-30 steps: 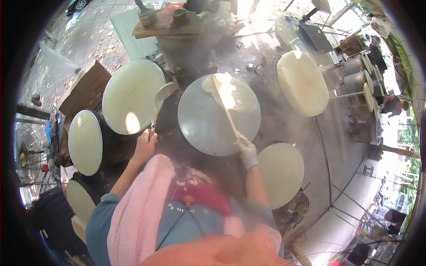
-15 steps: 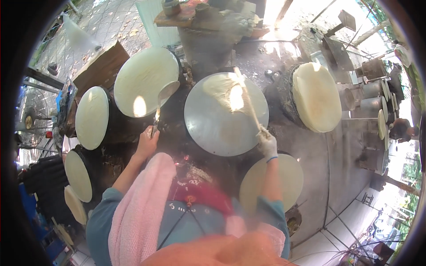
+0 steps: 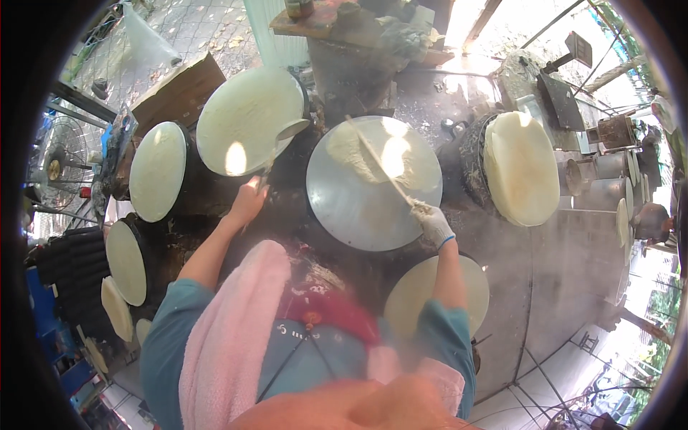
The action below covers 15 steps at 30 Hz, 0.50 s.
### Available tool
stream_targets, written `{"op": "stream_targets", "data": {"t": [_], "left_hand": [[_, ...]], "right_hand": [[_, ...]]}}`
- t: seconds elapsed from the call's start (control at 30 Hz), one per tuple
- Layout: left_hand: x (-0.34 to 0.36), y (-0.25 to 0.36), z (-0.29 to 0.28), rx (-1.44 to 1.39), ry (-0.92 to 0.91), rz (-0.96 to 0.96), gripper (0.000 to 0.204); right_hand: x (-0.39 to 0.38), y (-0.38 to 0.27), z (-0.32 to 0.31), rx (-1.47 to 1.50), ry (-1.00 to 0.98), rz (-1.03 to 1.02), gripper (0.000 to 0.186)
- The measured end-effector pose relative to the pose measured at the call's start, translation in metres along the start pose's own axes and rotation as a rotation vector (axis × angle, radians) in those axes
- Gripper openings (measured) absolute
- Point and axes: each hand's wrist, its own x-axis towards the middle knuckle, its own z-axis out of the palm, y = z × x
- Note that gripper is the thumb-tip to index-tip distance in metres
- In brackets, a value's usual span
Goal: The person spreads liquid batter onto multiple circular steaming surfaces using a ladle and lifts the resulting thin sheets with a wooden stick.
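Note:
My right hand [image 3: 434, 224], in a white glove, grips a long thin wooden stick [image 3: 380, 159] that reaches over a round grey steaming surface [image 3: 358, 208]. A thin pale sheet [image 3: 355, 150] lies on the far part of that surface under the stick's tip. My left hand [image 3: 248, 201] is bare and holds the handle of a metal ladle [image 3: 290, 130], whose bowl rests at the edge of a round pale disc [image 3: 247, 118] to the left. A pink towel [image 3: 229, 337] hangs over my left shoulder.
Several more round pale discs [image 3: 154, 172] curve around my left. A stack of pale round sheets [image 3: 522, 168] sits on a dark stand at right, another disc [image 3: 419, 287] lies by my right elbow. Metal pots [image 3: 609, 190], a fan [image 3: 61, 161] and steam surround the stove.
My right hand has swung the stick from upright to slanting up and left across the grey surface. The view has shifted, so the discs sit further right. The left hand keeps the ladle.

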Motion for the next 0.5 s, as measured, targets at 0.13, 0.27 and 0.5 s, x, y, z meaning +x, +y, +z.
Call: {"op": "stream_targets", "data": {"t": [0.13, 0.27, 0.5], "left_hand": [[0.039, -0.049, 0.025, 0.792, 0.327, 0.925, 0.02], [0.058, -0.029, 0.047, 0.808, -0.123, 0.441, 0.018], [0.013, 0.007, 0.01, 0.677, -0.177, 0.403, 0.01]], "right_hand": [[-0.028, 0.016, 0.004, 0.003, -0.164, 0.096, 0.032], [-0.02, 0.035, -0.014, 0.162, 0.147, -0.055, 0.034], [-0.012, 0.026, 0.018, 0.004, -0.131, -0.026, 0.038]]}}
